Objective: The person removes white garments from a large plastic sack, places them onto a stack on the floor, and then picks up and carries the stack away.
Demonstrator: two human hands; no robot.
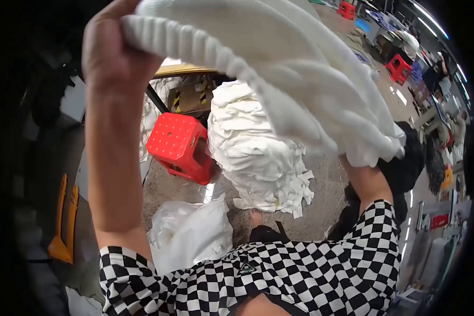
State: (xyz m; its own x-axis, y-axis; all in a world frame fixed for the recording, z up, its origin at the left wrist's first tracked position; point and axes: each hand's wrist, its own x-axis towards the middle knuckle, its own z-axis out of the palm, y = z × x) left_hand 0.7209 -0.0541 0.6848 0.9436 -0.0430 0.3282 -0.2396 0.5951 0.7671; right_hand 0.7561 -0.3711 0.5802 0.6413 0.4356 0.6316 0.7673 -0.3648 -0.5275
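Note:
A white knitted piece with a ribbed edge (300, 73) is stretched out in front of me, raised across the top of the head view and slightly blurred. My left hand (110, 55), at the upper left, is closed on its ribbed border. On the right, my forearm runs up into the cloth's far end; the fabric covers that hand, so its fingers are hidden. Below the raised piece, a tall heap of white knit pieces (253, 152) sits on the floor.
A red plastic stool (173, 138) stands left of the heap. Nearer me lies a white plastic bag (192, 231). An orange pallet-jack fork (63, 226) is far left. My bare foot (255, 217) is by the heap. People and more red stools (398, 69) appear at right.

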